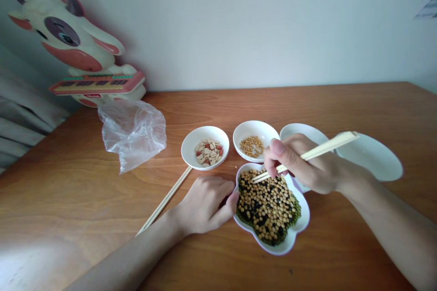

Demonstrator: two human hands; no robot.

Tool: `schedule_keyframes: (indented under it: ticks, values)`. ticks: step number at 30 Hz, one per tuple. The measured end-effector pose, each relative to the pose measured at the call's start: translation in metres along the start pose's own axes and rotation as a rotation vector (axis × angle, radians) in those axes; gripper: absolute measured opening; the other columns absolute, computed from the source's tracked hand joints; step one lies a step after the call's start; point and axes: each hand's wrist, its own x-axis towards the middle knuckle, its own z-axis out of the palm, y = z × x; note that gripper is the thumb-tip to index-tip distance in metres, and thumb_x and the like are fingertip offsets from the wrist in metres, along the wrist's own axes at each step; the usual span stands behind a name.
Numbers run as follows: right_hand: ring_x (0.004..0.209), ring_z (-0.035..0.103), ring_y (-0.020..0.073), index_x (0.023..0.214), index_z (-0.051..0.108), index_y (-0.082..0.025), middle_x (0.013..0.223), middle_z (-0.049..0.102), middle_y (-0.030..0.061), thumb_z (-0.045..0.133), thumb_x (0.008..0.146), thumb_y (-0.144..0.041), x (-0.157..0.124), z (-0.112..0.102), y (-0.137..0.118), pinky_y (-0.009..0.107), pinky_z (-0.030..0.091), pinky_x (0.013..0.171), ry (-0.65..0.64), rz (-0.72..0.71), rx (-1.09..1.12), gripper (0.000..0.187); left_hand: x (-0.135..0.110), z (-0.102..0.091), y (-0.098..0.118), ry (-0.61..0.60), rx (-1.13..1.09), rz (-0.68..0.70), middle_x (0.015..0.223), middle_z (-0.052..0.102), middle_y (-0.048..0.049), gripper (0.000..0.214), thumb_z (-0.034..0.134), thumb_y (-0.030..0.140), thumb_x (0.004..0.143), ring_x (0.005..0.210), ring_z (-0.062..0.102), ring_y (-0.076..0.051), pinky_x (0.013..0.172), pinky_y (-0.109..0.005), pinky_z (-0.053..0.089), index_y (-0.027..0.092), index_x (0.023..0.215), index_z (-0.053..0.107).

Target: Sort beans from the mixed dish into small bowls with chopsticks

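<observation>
My right hand is closed round a pair of pale wooden chopsticks. Their tips reach into a white, lilac-rimmed bowl with a lobed shape. Yellow soybeans fill it, mixed with black beans and green mung beans. My left hand grips the bowl's left edge between thumb and curled fingers. Behind the bowl, a round white bowl holds a small heap of soybeans. Another white bowl to its left contains pale flat seeds and reddish peanuts.
A second pair of chopsticks lies beside my left forearm. Farther left are a crumpled clear plastic bag and a cow-shaped toy keyboard by the wall. Two more white dishes, one round and one oval, stand behind my right hand.
</observation>
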Motion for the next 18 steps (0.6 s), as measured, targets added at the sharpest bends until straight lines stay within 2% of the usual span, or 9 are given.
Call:
schedule_keyframes:
  ticks: [4, 9, 18]
  values:
    - [0.062, 0.057, 0.0148, 0.073, 0.068, -0.017, 0.068, 0.065, 0.0039, 0.021, 0.11, -0.059, -0.0013, -0.0024, -0.0008, 0.029, 0.042, 0.062, 0.011, -0.03, 0.014, 0.072, -0.0009, 0.0003, 0.0001, -0.012, 0.008, -0.007, 0.071, 0.06, -0.0023, 0.036, 0.034, 0.032, 0.109, 0.063, 0.052, -0.016, 0.064, -0.032, 0.035, 0.02, 0.078, 0.048]
    - [0.059, 0.053, 0.0145, 0.074, 0.065, -0.018, 0.065, 0.062, 0.0029, 0.018, 0.109, -0.061, -0.0028, -0.0046, -0.003, 0.03, 0.039, 0.06, -0.017, -0.001, 0.018, 0.074, -0.0013, 0.0006, 0.0001, -0.015, 0.007, -0.013, 0.072, 0.06, -0.0023, 0.035, 0.035, 0.032, 0.108, 0.063, 0.052, -0.016, 0.064, -0.032, 0.036, 0.02, 0.078, 0.047]
    - [0.063, 0.056, 0.0156, 0.077, 0.067, -0.017, 0.069, 0.066, 0.0041, 0.02, 0.11, -0.061, -0.0018, -0.0016, 0.0019, 0.029, 0.041, 0.064, -0.04, -0.047, -0.01, 0.072, -0.0002, 0.001, -0.0014, -0.018, -0.014, -0.021, 0.073, 0.06, -0.0027, 0.034, 0.035, 0.033, 0.108, 0.065, 0.053, -0.017, 0.066, -0.032, 0.035, 0.02, 0.078, 0.046]
